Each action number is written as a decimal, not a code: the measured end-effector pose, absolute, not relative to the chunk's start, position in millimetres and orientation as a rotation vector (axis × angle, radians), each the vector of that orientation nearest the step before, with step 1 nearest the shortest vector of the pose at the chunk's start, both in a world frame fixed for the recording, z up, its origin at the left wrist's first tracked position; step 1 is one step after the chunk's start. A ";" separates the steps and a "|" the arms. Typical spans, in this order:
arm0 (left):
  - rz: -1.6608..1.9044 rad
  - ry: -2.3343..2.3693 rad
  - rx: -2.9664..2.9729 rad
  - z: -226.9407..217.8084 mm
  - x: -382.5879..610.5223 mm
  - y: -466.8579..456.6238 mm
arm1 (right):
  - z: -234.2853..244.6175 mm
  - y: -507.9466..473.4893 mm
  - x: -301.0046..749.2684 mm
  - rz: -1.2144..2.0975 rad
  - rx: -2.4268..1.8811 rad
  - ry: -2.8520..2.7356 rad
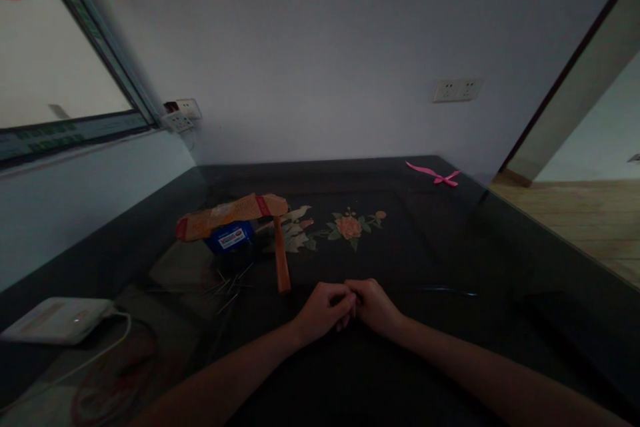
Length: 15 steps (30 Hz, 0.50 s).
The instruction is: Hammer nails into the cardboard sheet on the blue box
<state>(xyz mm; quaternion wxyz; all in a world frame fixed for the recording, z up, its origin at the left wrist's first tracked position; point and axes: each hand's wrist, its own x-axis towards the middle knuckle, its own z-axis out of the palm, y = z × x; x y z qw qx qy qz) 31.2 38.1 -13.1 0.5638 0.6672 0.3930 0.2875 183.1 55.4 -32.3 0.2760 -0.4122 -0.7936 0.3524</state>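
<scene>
My left hand (323,310) and my right hand (374,305) rest together on the dark glass-topped table (450,247), fingers curled and touching each other at the middle. Whatever they pinch between them is too small and dark to make out. Just left of my left hand lie several thin metal needles or pins (230,283). An orange ribbon strip (281,253) runs from near my left hand up to an orange paper packet (230,215) that lies over a small blue box (230,237).
A pink ribbon bow (440,177) lies at the far right of the table. A white device (57,319) with a cable sits at the left edge. A flower pattern (349,225) shows under the glass. Wall sockets (456,89) are behind; a doorway opens at right.
</scene>
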 end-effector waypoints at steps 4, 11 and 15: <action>0.679 0.931 1.575 -11.1 31.8 37.5 | -33.5 55.6 183.1 0.935 -1.108 -2.126; 0.681 0.938 1.581 -13.9 32.1 37.9 | -36.3 56.5 184.0 0.924 -1.094 -2.133; 0.681 0.932 1.583 -16.1 31.5 38.3 | -37.2 56.7 184.1 0.940 -1.080 -2.129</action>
